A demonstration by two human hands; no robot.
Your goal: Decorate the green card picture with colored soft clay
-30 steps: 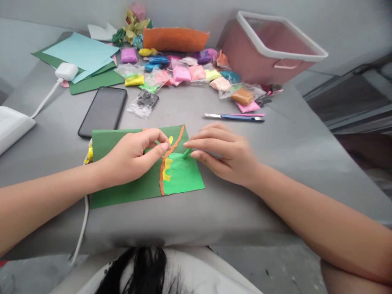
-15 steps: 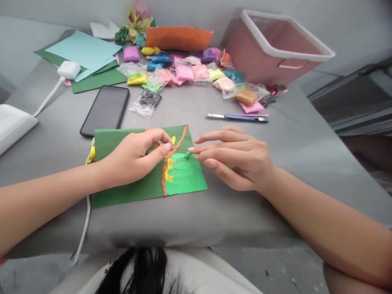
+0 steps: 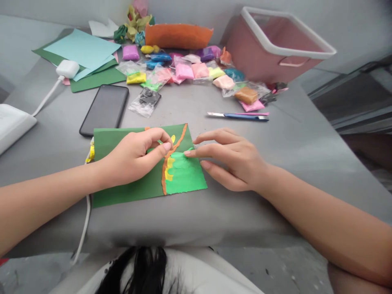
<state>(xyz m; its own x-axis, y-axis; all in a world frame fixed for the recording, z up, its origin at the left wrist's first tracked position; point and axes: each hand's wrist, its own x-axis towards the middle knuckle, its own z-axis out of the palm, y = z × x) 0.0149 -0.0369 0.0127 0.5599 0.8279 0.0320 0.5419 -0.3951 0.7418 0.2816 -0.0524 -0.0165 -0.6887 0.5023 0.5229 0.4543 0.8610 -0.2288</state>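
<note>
A dark green card (image 3: 128, 192) lies on the grey table, with a bright green clay patch (image 3: 186, 177), an orange clay strip (image 3: 164, 179) and yellow clay (image 3: 169, 169) on its right part. My left hand (image 3: 137, 155) rests on the card, thumb and index finger pinched near the orange strip; anything between them is too small to make out. My right hand (image 3: 232, 159) has its fingers spread, holding nothing, and its index fingertip presses a small green clay bit at the top of the bright green patch.
Behind the card lie a phone (image 3: 105, 109), a craft knife (image 3: 239, 117) and several bagged clays (image 3: 184, 71). A pink bin (image 3: 260, 53) stands back right. Coloured papers (image 3: 82, 49) and a charger (image 3: 67, 69) with a white cable are at left.
My right index finger has come down onto the green clay bit, which now looks flatter against the patch. The left hand stays in place.
</note>
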